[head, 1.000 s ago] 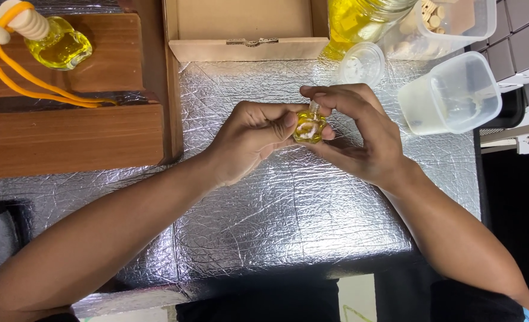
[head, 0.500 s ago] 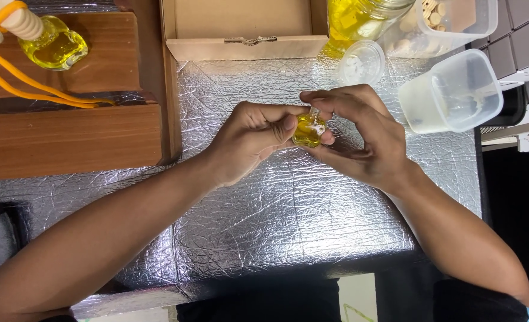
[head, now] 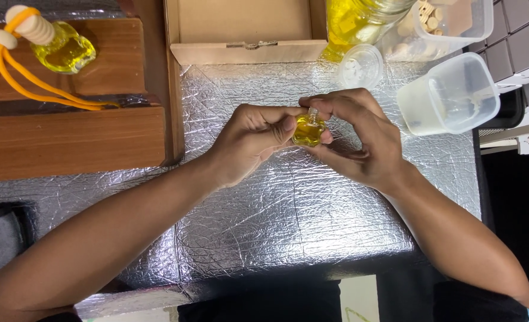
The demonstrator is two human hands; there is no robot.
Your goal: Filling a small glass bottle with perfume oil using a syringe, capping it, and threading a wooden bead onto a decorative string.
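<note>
Hands meet over the crinkled foil mat, both closed on one small glass bottle of yellow liquid. The left hand pinches the bottle's side between thumb and curled fingers; the right hand cups it from the other side, thumb and forefinger gripping at its neck. The bottle sits between the two hands, lifted just off the foil.

Beyond the hands lies one open cardboard box. Just past the right hand's knuckles rests one small round clear lid, and behind that stands one large jar of yellow liquid. Out to the right of the right hand I count two clear plastic tubs: one near and tilted, one farther back holding small wooden pieces.

Well off to the left of the left hand, on a wooden block, lies one finished bottle with a wooden cap and orange cord.
</note>
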